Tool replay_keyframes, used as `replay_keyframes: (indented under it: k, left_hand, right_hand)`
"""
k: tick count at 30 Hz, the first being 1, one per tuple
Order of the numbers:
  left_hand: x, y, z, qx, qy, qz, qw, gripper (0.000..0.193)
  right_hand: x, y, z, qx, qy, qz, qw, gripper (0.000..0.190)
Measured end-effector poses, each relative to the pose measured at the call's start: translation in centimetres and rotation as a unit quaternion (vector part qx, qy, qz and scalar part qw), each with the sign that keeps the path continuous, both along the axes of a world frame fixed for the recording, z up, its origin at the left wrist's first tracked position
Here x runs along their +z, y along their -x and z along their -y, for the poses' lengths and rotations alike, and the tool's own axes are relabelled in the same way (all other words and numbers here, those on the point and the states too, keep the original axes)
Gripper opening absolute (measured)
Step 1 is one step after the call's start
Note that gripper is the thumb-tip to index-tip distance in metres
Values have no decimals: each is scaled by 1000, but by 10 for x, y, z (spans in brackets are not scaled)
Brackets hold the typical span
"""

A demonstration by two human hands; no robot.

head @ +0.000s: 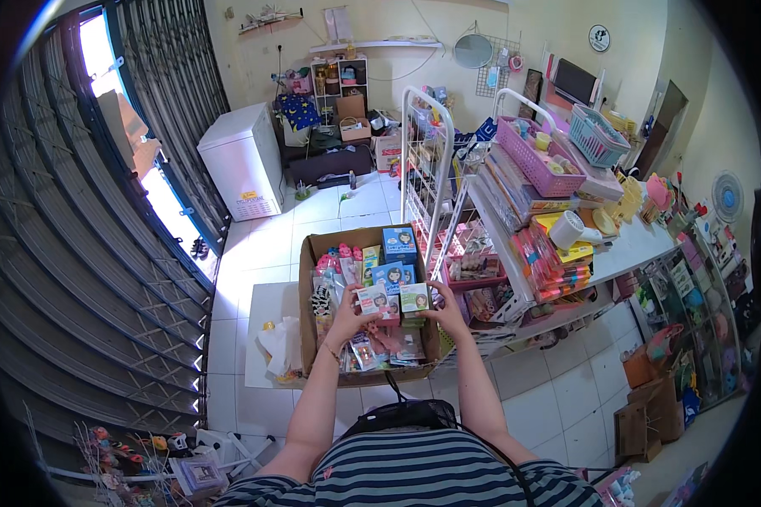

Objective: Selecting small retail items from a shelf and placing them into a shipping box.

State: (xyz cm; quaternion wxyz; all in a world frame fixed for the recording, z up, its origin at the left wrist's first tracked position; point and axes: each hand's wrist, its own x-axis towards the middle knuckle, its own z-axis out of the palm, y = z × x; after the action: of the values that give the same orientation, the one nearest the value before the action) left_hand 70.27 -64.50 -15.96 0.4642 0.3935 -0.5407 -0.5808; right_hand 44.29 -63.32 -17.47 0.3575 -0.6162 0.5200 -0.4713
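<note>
Over an open cardboard carton full of small goods, each of my hands grips a little printed box. My left hand is closed round a white and pink box. A white and green box sits between the thumb and fingers of my right hand. Just beyond them lie blue printed boxes, with another blue box in the carton's far right corner. Pink items and plastic-wrapped packets fill other parts of the carton.
A white wire rack stands close behind the carton's right side. To the right, a white counter carries a pink basket and stacked goods. A folding metal shutter runs along the left, near a white chest freezer.
</note>
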Motion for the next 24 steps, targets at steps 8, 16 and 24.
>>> replay_keyframes:
  k: [8,16,24]
  left_hand:
    - [-19,14,3,-14,-47,71,996,77]
    - [-48,14,14,-23,-51,73,996,80]
    - [-42,17,11,-40,-27,30,998,84]
  right_hand:
    - [-17,5,-3,-47,-57,-41,996,79]
    - [-4,0,-5,-51,-49,-124,990,79]
    - [-12,4,-3,-43,-24,-137,989,85]
